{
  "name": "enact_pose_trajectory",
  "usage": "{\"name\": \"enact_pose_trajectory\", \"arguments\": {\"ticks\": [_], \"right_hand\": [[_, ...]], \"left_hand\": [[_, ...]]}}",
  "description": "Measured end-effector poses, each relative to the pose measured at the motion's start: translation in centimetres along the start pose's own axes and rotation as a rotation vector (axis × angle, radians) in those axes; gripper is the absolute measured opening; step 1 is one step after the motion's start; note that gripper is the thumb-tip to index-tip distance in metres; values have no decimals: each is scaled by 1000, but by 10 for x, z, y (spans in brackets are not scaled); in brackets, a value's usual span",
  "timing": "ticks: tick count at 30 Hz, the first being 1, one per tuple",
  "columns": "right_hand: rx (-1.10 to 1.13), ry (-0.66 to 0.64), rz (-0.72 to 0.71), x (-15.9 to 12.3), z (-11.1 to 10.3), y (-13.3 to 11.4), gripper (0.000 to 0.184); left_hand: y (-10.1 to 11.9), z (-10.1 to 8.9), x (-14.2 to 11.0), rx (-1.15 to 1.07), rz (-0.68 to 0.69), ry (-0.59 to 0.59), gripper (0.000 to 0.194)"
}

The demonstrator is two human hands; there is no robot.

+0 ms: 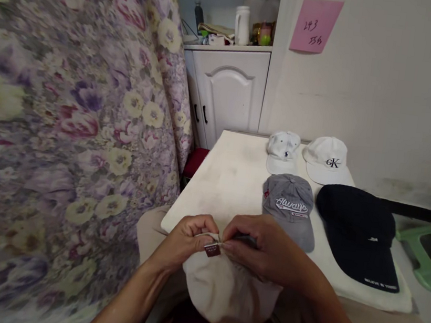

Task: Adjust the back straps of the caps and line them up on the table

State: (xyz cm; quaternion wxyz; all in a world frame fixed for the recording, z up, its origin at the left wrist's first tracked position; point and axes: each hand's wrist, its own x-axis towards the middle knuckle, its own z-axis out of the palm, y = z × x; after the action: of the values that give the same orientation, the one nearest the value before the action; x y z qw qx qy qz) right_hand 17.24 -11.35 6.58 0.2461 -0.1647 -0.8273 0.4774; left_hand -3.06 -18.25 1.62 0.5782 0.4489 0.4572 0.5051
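Note:
A cream baseball cap (229, 296) is held close to my body, at the near edge of the white table (221, 178). My left hand (193, 235) pinches the cap's strap beside a small dark red tag (212, 249). On the other side, the fingers of my right hand (254, 243) close on the strap too, almost touching the left fingertips. What lies right between the fingertips is partly hidden. Just beyond my right hand lies a grey cap (289, 203) with white lettering.
A navy cap (355, 227) sits at the table's right. Farther back are a pale cap (283, 148) and a white cap (325, 155). A floral curtain (75, 143) hangs along the left, a green stool (428, 253) stands right, and a cabinet (231, 89) is behind.

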Motion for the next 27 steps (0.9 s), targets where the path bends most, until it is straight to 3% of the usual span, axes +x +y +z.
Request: {"name": "enact_pose_trajectory", "arguments": {"ticks": [12,19,27], "right_hand": [[42,31,56,-4,-1,0,8],[158,61,77,-4,6,6,8],[63,50,163,-15,-4,16,7]], "left_hand": [[3,1,-1,-33,-12,-49,37],[8,6,-1,10,-28,-16,39],[8,6,-1,6,-43,-17,42]]}}
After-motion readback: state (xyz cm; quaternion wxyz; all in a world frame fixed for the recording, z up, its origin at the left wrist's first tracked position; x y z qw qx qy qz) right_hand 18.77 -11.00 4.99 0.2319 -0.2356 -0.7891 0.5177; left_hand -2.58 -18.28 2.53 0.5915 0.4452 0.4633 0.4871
